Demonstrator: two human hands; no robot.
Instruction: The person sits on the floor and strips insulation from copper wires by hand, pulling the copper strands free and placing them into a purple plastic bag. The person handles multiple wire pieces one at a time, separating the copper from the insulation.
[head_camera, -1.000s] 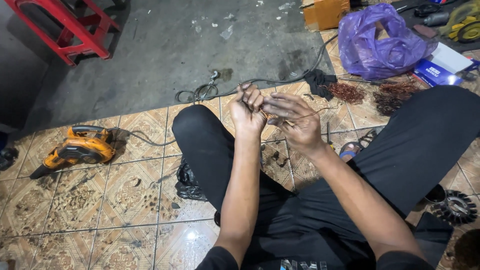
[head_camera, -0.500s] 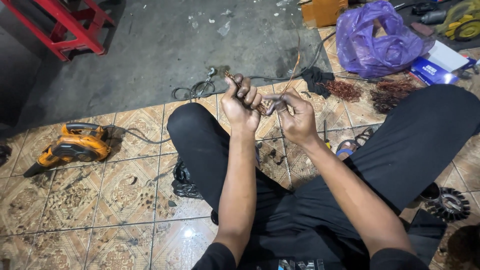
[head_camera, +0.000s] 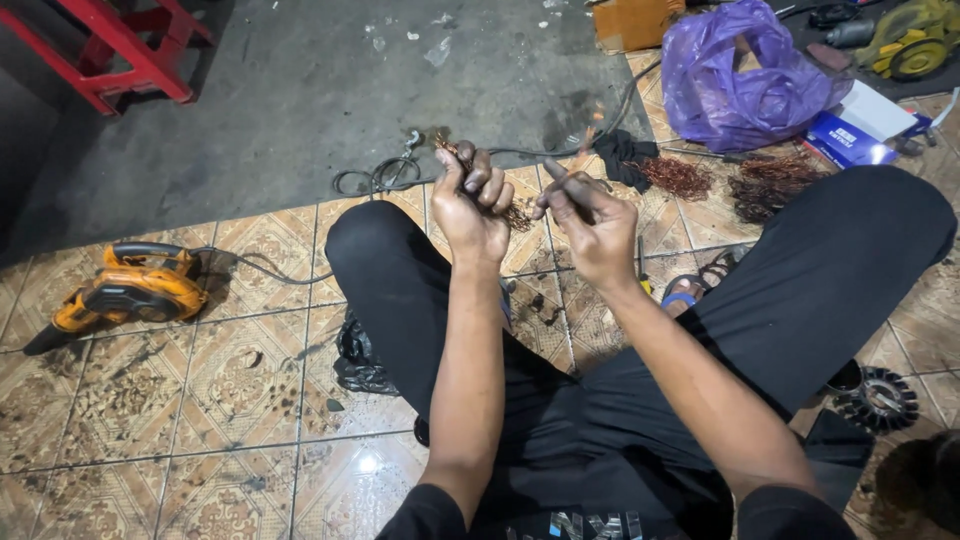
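Clenched into a fist, the left hand (head_camera: 470, 205) gripped a bundle of copper wire (head_camera: 515, 215), whose frayed reddish ends stuck out above the knuckles and to the right of the fist. Just beside it, the right hand (head_camera: 590, 225) had its fingers curled and pinched on the strands that ran across from the left fist, so both hands were closed on the same wire, held up in front of the person's crossed legs.

From the head camera, the person sat on a patterned tiled floor (head_camera: 200, 400), wearing black trousers (head_camera: 800, 280), with the knees spread to either side. An orange power tool (head_camera: 130, 293) lay on the tiles well to the left, its black cord (head_camera: 380, 178) trailing up to a loose coil near the edge of the grey concrete. Beyond the hands, a dark rag (head_camera: 625, 155) lay beside two loose heaps of copper wire (head_camera: 680, 178), the darker heap further right. A purple plastic bag (head_camera: 745, 80) sat behind those heaps, with a blue and white box (head_camera: 855, 130) just to its right and a yellow machine (head_camera: 910, 40) in the far corner. A red metal stand (head_camera: 120, 50) stood at the upper left. A round finned metal part (head_camera: 878, 398) rested on the floor by the right knee, and a crumpled black bag (head_camera: 360, 358) lay under the left thigh.
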